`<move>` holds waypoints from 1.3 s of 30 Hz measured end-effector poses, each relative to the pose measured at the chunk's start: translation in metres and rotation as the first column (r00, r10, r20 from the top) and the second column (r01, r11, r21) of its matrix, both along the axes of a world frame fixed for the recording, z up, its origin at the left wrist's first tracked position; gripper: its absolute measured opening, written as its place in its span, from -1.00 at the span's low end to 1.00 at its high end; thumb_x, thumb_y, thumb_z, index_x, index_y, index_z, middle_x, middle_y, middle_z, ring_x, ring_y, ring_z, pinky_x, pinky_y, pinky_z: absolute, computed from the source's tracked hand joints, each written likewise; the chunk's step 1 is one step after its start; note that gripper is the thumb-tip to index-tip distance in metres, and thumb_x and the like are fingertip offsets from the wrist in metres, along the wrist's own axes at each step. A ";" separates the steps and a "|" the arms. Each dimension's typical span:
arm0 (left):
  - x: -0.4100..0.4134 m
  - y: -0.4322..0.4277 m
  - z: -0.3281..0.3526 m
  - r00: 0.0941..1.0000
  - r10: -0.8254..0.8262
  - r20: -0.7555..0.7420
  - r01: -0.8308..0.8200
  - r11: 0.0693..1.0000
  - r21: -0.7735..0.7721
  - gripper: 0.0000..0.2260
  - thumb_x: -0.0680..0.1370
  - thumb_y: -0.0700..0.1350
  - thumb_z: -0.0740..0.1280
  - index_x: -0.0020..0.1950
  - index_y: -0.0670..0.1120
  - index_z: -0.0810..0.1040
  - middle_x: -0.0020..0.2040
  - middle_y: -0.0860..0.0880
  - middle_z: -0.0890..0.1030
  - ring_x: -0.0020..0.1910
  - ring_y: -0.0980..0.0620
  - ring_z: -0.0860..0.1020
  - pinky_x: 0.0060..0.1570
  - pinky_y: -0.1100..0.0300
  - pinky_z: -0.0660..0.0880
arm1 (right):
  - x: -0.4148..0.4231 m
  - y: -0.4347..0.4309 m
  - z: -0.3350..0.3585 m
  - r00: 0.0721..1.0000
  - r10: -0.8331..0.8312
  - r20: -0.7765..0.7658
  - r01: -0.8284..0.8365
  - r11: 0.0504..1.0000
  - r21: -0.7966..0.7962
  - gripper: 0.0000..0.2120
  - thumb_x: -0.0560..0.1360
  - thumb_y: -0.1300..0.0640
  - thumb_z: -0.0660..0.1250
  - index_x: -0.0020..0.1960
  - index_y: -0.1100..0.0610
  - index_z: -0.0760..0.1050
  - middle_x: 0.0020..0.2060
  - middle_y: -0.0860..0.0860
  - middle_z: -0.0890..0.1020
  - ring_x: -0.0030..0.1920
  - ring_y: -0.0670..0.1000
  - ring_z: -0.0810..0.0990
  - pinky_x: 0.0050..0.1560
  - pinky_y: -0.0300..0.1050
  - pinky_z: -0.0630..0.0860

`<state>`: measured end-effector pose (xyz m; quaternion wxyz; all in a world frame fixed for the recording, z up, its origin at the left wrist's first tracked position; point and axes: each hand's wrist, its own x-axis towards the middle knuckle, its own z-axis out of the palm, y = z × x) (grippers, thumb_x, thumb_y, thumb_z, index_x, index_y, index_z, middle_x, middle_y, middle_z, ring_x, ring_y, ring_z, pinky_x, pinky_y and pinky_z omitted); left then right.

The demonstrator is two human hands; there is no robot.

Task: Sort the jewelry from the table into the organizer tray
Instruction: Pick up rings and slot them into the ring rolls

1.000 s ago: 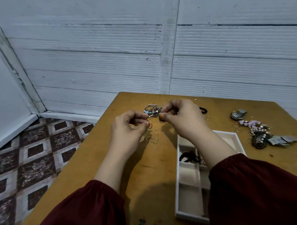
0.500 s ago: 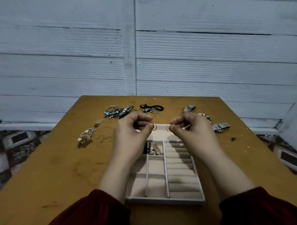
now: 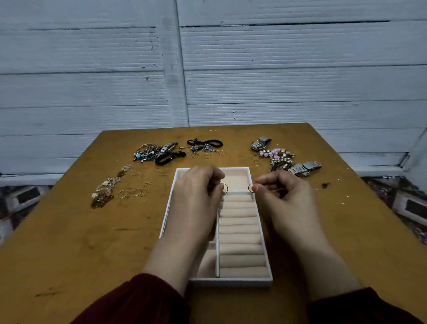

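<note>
Both hands have drawn slightly apart over the organizer tray (image 3: 231, 282). Left hand (image 3: 196, 188) pinches a thin ring (image 3: 224, 188); right hand (image 3: 282, 194) pinches a second ring (image 3: 251, 188), above the tray's far end. Its right column holds padded rolls (image 3: 241, 236); the left compartments are mostly hidden. Loose jewelry (image 3: 156, 150) lies on the table (image 3: 81, 241) beyond.

tray (image 3: 258, 283) mid-table (image 3: 57, 240) | loose rings (image 3: 136, 192) left | watches (image 3: 304, 168) behind-right
</note>
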<state>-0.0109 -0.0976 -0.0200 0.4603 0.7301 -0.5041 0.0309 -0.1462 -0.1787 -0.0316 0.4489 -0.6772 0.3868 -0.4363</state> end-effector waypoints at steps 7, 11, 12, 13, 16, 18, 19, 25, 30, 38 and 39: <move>-0.003 -0.005 -0.008 0.962 0.007 0.273 -0.042 0.992 0.122 -0.93 0.42 -0.17 0.44 -0.14 -0.02 0.60 -0.20 0.01 0.59 -0.09 -0.07 0.45 -0.12 0.15 0.30 | -0.002 -0.004 -0.001 1.000 -0.021 -0.004 0.021 0.999 0.029 -0.93 0.42 0.19 0.44 -0.18 0.05 0.59 -0.32 -0.05 0.63 -0.37 -0.12 0.51 -0.25 -0.06 0.51; -0.005 -0.001 -0.003 0.946 0.021 0.324 -0.086 0.978 0.188 -0.97 0.45 -0.10 0.43 -0.15 0.03 0.62 -0.21 0.05 0.61 -0.11 -0.03 0.41 -0.19 0.18 0.14 | -0.004 -0.003 0.000 0.999 -0.027 -0.027 0.028 0.999 0.027 -0.94 0.43 0.18 0.44 -0.16 0.04 0.59 -0.29 -0.06 0.64 -0.35 -0.10 0.54 -0.20 0.02 0.56; -0.005 0.000 -0.003 0.941 0.024 0.336 -0.097 0.975 0.202 -0.97 0.45 -0.09 0.43 -0.14 0.04 0.62 -0.21 0.06 0.61 -0.10 -0.02 0.40 -0.21 0.18 0.10 | -0.005 -0.003 0.000 0.999 -0.027 -0.033 0.028 0.999 0.026 -0.94 0.43 0.17 0.44 -0.15 0.03 0.59 -0.29 -0.06 0.64 -0.35 -0.12 0.54 -0.19 0.03 0.57; -0.006 0.000 -0.003 0.939 0.025 0.344 -0.103 0.972 0.210 -0.96 0.44 -0.09 0.43 -0.15 0.05 0.63 -0.21 0.08 0.61 -0.10 -0.01 0.39 -0.22 0.19 0.07 | -0.005 -0.003 0.000 0.999 -0.027 -0.039 0.028 0.999 0.025 -0.94 0.43 0.17 0.44 -0.15 0.03 0.59 -0.29 -0.07 0.64 -0.35 -0.16 0.54 -0.19 0.02 0.58; -0.005 0.001 -0.002 0.939 0.025 0.343 -0.105 0.970 0.217 -0.94 0.44 -0.10 0.44 -0.15 0.07 0.64 -0.20 0.10 0.61 -0.09 0.00 0.38 -0.22 0.21 0.02 | -0.005 -0.002 0.000 0.999 -0.027 -0.043 0.028 0.999 0.028 -0.95 0.44 0.16 0.44 -0.15 0.02 0.59 -0.29 -0.07 0.64 -0.36 -0.21 0.55 -0.20 -0.02 0.60; -0.005 0.002 -0.002 0.939 0.026 0.344 -0.111 0.967 0.229 -0.92 0.46 -0.09 0.41 -0.12 0.09 0.66 -0.16 0.11 0.62 -0.06 0.01 0.37 -0.19 0.20 0.04 | -0.005 -0.002 0.000 0.998 -0.024 -0.054 0.026 0.999 0.034 -0.95 0.44 0.15 0.43 -0.15 0.02 0.59 -0.29 -0.08 0.64 -0.33 -0.18 0.56 -0.19 -0.02 0.61; -0.005 0.003 -0.002 0.938 0.028 0.346 -0.114 0.966 0.232 -0.91 0.47 -0.10 0.40 -0.10 0.09 0.66 -0.14 0.12 0.62 -0.04 0.00 0.37 -0.18 0.19 0.04 | -0.005 -0.001 0.001 0.998 -0.021 -0.061 0.023 0.999 0.031 -0.95 0.44 0.15 0.43 -0.14 0.03 0.59 -0.28 -0.09 0.63 -0.32 -0.17 0.56 -0.19 -0.03 0.61; -0.005 0.005 -0.003 0.930 0.024 0.366 -0.123 0.960 0.251 -0.87 0.50 -0.10 0.35 -0.08 0.12 0.65 -0.11 0.13 0.61 -0.01 0.00 0.36 -0.20 0.18 0.00 | -0.005 0.001 0.004 0.996 -0.017 -0.085 0.019 1.000 0.019 -0.95 0.46 0.15 0.41 -0.12 0.02 0.58 -0.27 -0.10 0.62 -0.33 -0.24 0.55 -0.20 -0.12 0.58; -0.006 0.005 -0.002 0.927 0.023 0.375 -0.138 0.950 0.282 -0.86 0.53 -0.06 0.30 -0.03 0.13 0.64 -0.08 0.13 0.59 0.02 0.02 0.33 -0.19 0.16 -0.01 | -0.006 0.001 0.003 0.997 -0.020 -0.077 0.022 0.999 0.027 -0.96 0.46 0.15 0.41 -0.12 0.02 0.59 -0.26 -0.09 0.63 -0.30 -0.18 0.56 -0.19 -0.09 0.60; -0.005 0.006 -0.001 0.933 0.020 0.358 -0.144 0.936 0.322 -0.80 0.57 0.02 0.24 0.15 0.15 0.57 0.05 0.15 0.58 0.09 0.05 0.32 -0.09 0.17 0.11 | -0.005 0.001 0.001 0.996 -0.016 -0.083 0.018 1.000 0.016 -0.95 0.46 0.15 0.41 -0.13 0.01 0.58 -0.28 -0.10 0.62 -0.34 -0.21 0.54 -0.26 -0.19 0.53; -0.004 0.006 0.000 0.937 0.023 0.348 -0.145 0.934 0.328 -0.75 0.57 0.05 0.23 0.23 0.16 0.52 0.11 0.15 0.57 0.14 0.04 0.33 -0.03 0.15 0.15 | -0.005 0.001 0.000 0.997 -0.016 -0.082 0.018 1.000 0.015 -0.95 0.46 0.15 0.41 -0.13 0.01 0.58 -0.28 -0.10 0.62 -0.33 -0.20 0.54 -0.26 -0.19 0.53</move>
